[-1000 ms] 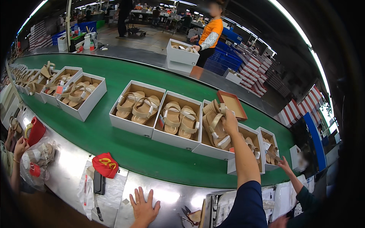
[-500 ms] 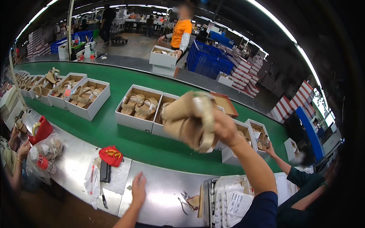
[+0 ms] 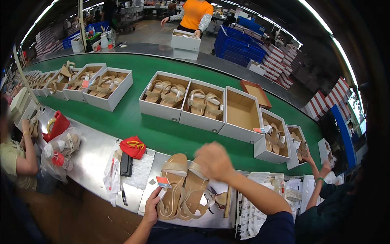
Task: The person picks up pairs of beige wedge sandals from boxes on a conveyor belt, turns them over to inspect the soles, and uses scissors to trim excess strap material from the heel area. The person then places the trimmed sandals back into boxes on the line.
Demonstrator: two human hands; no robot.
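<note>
A pair of tan strappy sandals is in front of me over the steel table, soles down and toes pointing away. A small orange and blue tag hangs by the left sandal. My left hand is closed at the outer side of that sandal, its thumb up along the edge and some fingers hidden. Over the toe of the right sandal is my right hand, smeared by motion, so its grip does not show. Beyond it, a white shoebox on the green belt shows its bare brown inside.
More boxes of sandals line the green belt. Pliers and a wooden stick lie right of the sandals. A red pouch and black case are at left. Co-workers sit on both sides; another person stands across.
The sandals have come down from above the belt to the steel table in front of me. My right hand moved down and left; my left hand, open before, now closes at a sandal.
</note>
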